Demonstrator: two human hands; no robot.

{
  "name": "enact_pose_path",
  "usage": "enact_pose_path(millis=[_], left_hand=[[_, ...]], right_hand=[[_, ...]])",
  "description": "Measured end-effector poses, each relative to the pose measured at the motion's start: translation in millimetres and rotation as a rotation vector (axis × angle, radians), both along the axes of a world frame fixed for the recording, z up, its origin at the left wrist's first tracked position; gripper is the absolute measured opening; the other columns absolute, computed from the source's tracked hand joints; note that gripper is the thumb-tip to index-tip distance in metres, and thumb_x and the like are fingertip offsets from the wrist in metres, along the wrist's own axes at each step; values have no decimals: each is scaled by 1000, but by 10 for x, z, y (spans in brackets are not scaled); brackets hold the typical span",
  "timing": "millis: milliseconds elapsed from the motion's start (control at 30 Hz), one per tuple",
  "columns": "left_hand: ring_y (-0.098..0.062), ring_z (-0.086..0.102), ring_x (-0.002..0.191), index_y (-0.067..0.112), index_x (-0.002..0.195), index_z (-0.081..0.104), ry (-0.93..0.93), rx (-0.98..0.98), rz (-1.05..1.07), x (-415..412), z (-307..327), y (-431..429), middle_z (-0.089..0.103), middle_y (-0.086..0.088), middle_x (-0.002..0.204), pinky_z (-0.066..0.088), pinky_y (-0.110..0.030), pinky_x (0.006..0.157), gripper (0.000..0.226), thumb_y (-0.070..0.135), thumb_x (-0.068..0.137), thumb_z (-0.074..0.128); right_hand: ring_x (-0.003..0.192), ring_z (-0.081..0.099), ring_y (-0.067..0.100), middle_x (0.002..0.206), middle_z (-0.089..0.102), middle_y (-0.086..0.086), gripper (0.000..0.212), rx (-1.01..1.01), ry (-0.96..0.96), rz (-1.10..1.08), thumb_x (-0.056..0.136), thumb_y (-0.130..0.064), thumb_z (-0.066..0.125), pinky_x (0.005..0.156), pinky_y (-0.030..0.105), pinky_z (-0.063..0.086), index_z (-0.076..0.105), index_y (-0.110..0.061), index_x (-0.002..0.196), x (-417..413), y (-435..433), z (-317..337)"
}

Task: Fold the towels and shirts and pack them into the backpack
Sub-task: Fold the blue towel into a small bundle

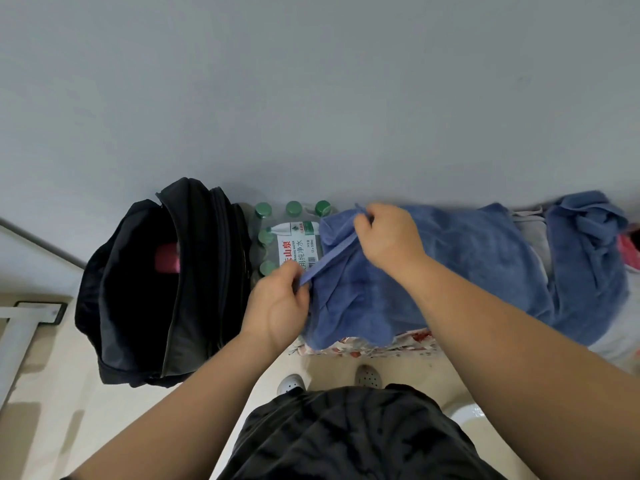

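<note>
Blue towel [460,268] spread over what may be a floral-covered bed [367,348] against a plain grey-blue wall [311,98], fingers of left hand [277,306] and right hand [391,237] pinching its hem, open black backpack [138,306] on pale floor [52,427] beside bottled-water pack [298,251]

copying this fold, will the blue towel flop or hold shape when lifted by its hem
Likely floppy: the blue towel drapes and wrinkles where left hand and right hand pinch its hem. Fuzzy pile probably grips rather than slips.

The backpack [138,289] and water-bottle pack [294,247] are standing on the pale floor [52,410] at its wall edge, seemingly touching.
</note>
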State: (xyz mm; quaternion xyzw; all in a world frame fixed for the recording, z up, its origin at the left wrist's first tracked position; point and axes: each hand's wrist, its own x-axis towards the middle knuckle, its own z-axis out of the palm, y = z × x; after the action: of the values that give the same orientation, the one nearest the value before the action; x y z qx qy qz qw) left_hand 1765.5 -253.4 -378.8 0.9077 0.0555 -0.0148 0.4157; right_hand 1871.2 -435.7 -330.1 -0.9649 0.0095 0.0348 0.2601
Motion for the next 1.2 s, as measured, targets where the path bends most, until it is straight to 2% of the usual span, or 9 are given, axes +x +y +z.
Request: enact_pose_path(millis=[133, 233, 400, 600, 733, 900, 1033, 1100, 1200], left_hand=[[-22, 51, 61, 19, 93, 53, 31, -168, 53, -41, 231, -8, 58, 2, 67, 42, -35, 57, 6, 17, 98, 53], [-13, 54, 62, 23, 95, 57, 100, -180, 68, -61, 241, -14, 60, 5, 70, 42, -28, 57, 3, 20, 96, 58], [-25, 57, 70, 12, 79, 59, 213, -53, 59, -180, 169, -28, 61, -2, 73, 41, -30, 57, 15, 21, 92, 60], [-20, 68, 76, 13, 85, 66, 172, -454, 231, -312, 459, -14, 72, -6, 81, 56, -40, 68, 12, 11, 95, 59], [-25, 74, 94, 11, 103, 69, 216, -695, 57, -255, 810, -222, 77, -7, 99, 60, -40, 83, 14, 2, 95, 61], [-35, 70, 101, 4, 110, 65, 282, -761, -135, -45, 970, -792, 73, -20, 108, 55, -53, 90, 31, 2, 80, 64], [-25, 68, 98, 2, 115, 63, 355, -775, -307, 105, 1015, -1448, 72, -16, 107, 54, -40, 88, 38, 1, 76, 67], [-23, 64, 94, -3, 113, 60, 393, -698, -362, 175, 991, -1798, 68, -21, 103, 52, -38, 84, 39, 5, 76, 69], [-13, 57, 80, -6, 100, 57, 429, -497, -401, 271, 863, -2277, 61, -10, 86, 47, -27, 73, 30, 4, 77, 72]], right_hand=[[59, 69, 31, 63, 66, 13, 26, 374, 100, -88, 88, -15, 59, 54, 44, 60, 58, 0, 67, 165, 75, 183], [66, 66, 28, 68, 60, 14, 24, 781, 127, -255, 91, -4, 56, 56, 37, 61, 59, -4, 67, 241, 248, 350], [68, 70, 27, 80, 70, 15, 26, 1210, 378, -402, 99, -13, 46, 58, 34, 60, 66, -7, 84, 441, 528, 547], [75, 70, 21, 84, 73, 9, 28, 1344, 501, -247, 107, -28, 45, 66, 33, 57, 64, -10, 98, 508, 560, 480], [70, 67, 21, 81, 69, 10, 24, 1328, 465, -369, 104, -24, 50, 57, 30, 55, 64, -9, 92, 590, 202, 364], [61, 61, 14, 70, 64, 2, 17, 1297, 461, -393, 99, -14, 57, 50, 22, 49, 63, -12, 84, 720, -595, 355], [59, 60, 11, 70, 63, 0, 18, 1310, 427, -333, 98, -10, 54, 53, 20, 49, 63, -16, 83, 839, -1301, 511], [61, 60, 13, 73, 63, 1, 18, 1278, 370, -295, 96, -8, 54, 59, 23, 50, 64, -20, 86, 895, -1658, 528], [55, 59, 14, 74, 60, 4, 21, 1107, 249, -266, 92, -3, 57, 56, 26, 50, 55, -24, 91, 885, -2119, 392]])
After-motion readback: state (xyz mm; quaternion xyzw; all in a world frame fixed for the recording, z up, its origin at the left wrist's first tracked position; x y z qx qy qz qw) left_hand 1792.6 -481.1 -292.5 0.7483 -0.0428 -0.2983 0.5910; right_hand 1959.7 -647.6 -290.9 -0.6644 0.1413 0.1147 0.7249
